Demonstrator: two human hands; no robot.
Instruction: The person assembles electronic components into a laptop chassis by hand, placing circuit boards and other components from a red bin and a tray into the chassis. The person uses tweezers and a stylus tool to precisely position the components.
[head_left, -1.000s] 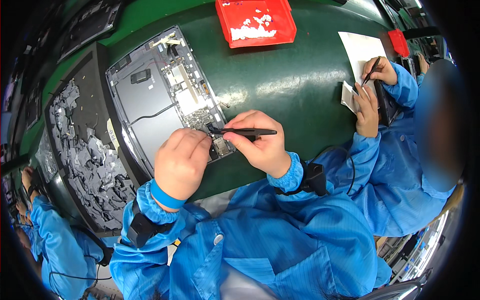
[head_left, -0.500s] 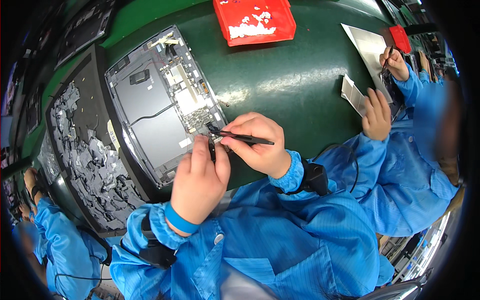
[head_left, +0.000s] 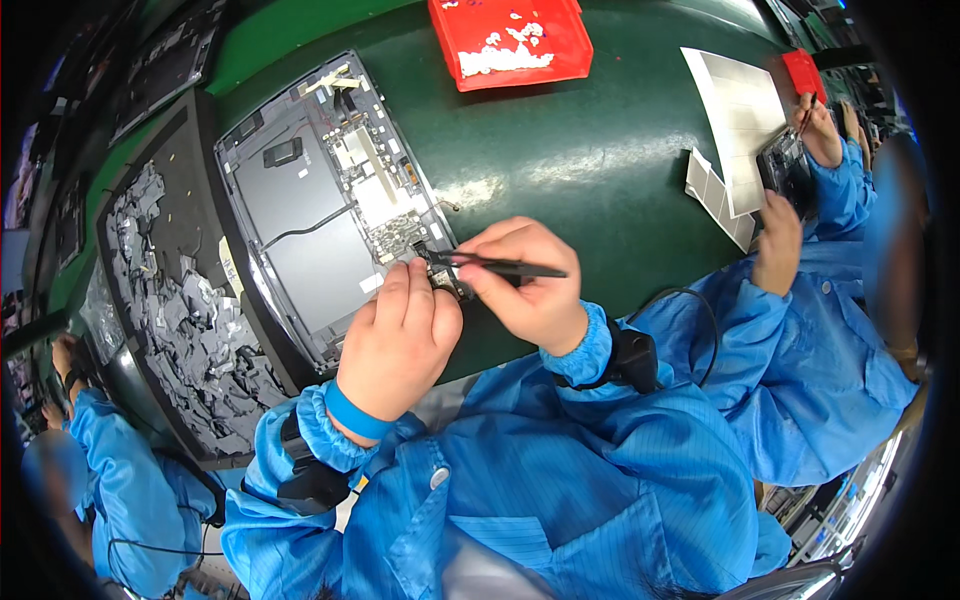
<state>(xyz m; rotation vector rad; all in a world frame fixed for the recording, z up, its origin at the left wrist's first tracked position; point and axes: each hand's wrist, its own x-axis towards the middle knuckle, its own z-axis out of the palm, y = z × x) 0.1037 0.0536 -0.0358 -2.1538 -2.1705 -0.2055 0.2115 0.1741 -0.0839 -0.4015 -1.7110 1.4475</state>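
An opened grey laptop base (head_left: 310, 225) lies slanted in front of me, its circuit board (head_left: 385, 195) bared along the right side. My right hand (head_left: 535, 290) pinches black tweezers (head_left: 515, 267), whose tips reach a small dark part near the board's lower end. Beside those tips, my left hand (head_left: 400, 345) rests stretched fingers on the board's lower end; what lies beneath the fingertips is hidden. A black cable (head_left: 310, 228) curves across the bare grey area of the laptop.
A black tray (head_left: 190, 455) piled with grey scraps (head_left: 200, 340) stands left of the laptop. Beyond it on the green table (head_left: 600, 190) sits a red bin (head_left: 580, 50) of small white parts. At right, a co-worker (head_left: 790, 340) handles a dark device (head_left: 785, 170) beside pale sheets (head_left: 735, 110).
My right hand and the tweezers have shifted slightly right. The left fingers have moved closer together over the board's lower end. The co-worker's hands moved right, and the dark device shows more.
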